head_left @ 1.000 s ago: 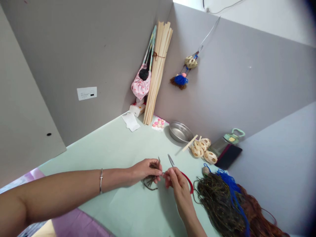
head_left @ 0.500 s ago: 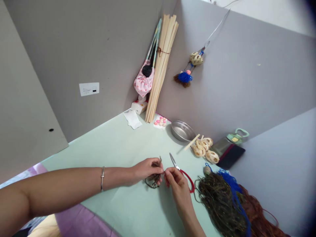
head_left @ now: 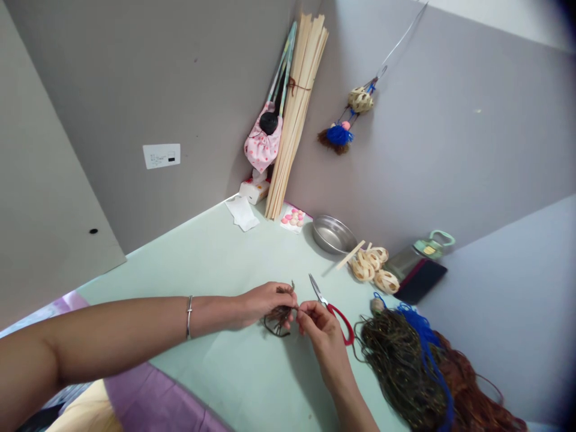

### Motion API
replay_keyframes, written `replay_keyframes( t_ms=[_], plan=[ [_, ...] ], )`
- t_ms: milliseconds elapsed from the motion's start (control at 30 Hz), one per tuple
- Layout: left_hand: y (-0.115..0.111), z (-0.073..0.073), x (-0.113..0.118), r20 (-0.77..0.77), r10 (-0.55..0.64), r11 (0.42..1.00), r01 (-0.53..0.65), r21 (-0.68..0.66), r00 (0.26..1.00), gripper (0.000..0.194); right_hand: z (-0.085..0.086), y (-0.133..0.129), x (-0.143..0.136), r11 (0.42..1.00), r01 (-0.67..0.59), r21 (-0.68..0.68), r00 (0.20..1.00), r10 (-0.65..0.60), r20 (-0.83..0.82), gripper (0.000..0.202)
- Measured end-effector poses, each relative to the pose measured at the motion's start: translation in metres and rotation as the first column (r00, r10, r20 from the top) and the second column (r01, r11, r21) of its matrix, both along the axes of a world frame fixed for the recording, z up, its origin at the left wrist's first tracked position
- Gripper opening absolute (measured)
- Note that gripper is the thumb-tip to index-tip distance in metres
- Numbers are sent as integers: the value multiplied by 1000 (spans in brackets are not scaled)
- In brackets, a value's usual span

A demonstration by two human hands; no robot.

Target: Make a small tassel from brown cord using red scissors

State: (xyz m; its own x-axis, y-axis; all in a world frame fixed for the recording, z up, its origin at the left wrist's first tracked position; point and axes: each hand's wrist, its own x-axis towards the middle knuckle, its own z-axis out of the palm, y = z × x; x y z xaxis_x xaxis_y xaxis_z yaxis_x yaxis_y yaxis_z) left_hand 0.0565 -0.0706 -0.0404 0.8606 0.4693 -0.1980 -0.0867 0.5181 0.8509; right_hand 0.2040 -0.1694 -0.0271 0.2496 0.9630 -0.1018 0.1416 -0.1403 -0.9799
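Observation:
A small bundle of dark brown cord [head_left: 279, 314] is gripped in my left hand [head_left: 266, 301], with loose ends and a loop hanging below the fingers. My right hand [head_left: 321, 329] is pinched close beside it, fingertips at the right side of the bundle on what looks like a thin strand; the exact grip is too small to make out. Red-handled scissors [head_left: 333, 309] lie on the table just behind my right hand, blades pointing away. To the right sits a heap of dark green cord [head_left: 400, 366], with blue cord [head_left: 420, 330] and reddish-brown cord [head_left: 472, 390] beside it.
Along the back of the pale green table [head_left: 189, 258] are a tissue box [head_left: 254, 191], pink beads [head_left: 293, 218], a metal bowl [head_left: 333, 234], woven strip balls [head_left: 369, 263], a bottle [head_left: 407, 261] and a dark phone [head_left: 422, 282]. Wood strips [head_left: 294, 120] lean in the corner.
The whole view has shifted slightly. Both hands stay together at the brown bundle, with only small finger movements.

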Motion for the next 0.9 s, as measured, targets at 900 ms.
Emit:
replay_keyframes(
  t_ms=[900],
  plan=[
    [3,2,1,153,3,994,14,-107,988,32,-4,1,-1,1000,-4,18,991,6,-137,22]
  ],
)
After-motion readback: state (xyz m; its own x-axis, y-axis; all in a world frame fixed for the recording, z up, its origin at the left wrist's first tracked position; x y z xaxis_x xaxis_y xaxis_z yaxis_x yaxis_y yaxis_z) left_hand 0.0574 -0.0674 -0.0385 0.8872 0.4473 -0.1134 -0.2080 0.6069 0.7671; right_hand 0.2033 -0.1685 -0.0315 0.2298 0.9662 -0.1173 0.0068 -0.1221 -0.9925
